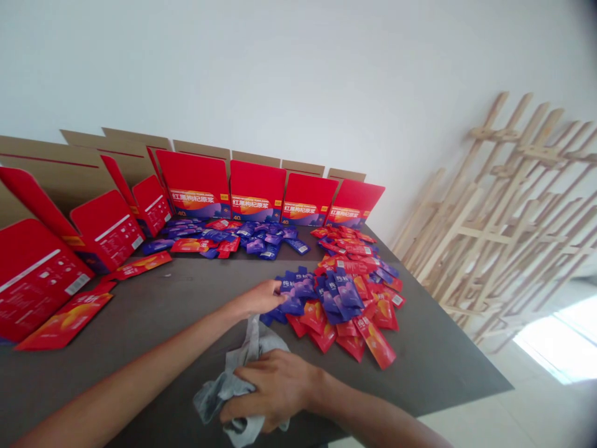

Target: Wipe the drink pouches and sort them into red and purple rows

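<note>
On the dark table point(420, 367), the left hand point(259, 297) lies half-curled against a heap of sachets point(345, 298) mid-table, light slippery packets; whether it pinches any is hard to tell. The right hand point(273, 389) bunches a soft grey cloth point(224, 389) nearer the table's edge.

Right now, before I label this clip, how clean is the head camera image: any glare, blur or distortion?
In the head view, glare washes out the floor at lower right; the wide lens tilts the table and wooden frames; the top right corner darkens; the left hand, right hand and grey cloth stay fairly sharp.
</note>
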`<state>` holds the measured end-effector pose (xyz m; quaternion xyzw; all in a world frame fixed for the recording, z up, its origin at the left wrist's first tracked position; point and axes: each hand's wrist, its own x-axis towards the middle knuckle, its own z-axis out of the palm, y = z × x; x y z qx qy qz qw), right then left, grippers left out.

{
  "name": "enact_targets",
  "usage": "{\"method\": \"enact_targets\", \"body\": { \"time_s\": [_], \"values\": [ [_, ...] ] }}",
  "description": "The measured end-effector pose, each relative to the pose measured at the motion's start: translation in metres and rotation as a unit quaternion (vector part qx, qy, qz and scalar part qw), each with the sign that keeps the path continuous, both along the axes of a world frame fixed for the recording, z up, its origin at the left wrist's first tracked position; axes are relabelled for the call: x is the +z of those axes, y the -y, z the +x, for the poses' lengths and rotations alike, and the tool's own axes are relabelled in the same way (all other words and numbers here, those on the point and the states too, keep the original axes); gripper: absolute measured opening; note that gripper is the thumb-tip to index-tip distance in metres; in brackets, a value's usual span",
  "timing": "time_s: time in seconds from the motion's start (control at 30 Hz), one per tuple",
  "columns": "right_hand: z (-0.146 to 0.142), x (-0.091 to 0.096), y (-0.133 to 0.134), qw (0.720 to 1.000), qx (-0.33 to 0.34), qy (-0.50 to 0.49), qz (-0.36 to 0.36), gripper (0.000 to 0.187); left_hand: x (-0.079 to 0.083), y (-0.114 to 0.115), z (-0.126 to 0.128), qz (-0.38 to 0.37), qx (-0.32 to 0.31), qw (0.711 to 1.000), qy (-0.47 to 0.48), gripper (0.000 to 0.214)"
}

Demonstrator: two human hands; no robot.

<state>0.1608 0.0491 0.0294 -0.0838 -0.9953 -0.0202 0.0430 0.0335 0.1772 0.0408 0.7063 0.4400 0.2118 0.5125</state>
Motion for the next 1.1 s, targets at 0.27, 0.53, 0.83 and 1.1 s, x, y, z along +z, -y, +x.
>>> {"method": "enact_targets", "body": {
  "time_s": [0.27,0.53,0.83,1.1],
  "values": [
    [0.001,0.004,-0.001,1.000,-0.013,-0.002,-0.008,0.037,-0.010,-0.042,-0.041,0.170,0.069,0.962,-0.200,0.026],
    [0.000,0.004,-0.003,1.000,-0.022,0.004,-0.016,0.039,-0.012,-0.102,-0.073,0.371,0.108,0.871,-0.305,0.051],
    [0.003,-0.005,-0.011,0.999,-0.038,-0.006,-0.022,0.037,-0.022,-0.143,-0.056,0.387,0.035,0.877,-0.282,0.054],
    [0.006,-0.009,-0.014,0.995,-0.065,-0.069,-0.021,0.036,0.001,-0.114,-0.082,0.311,0.166,0.933,-0.076,0.037]
  ]
}}
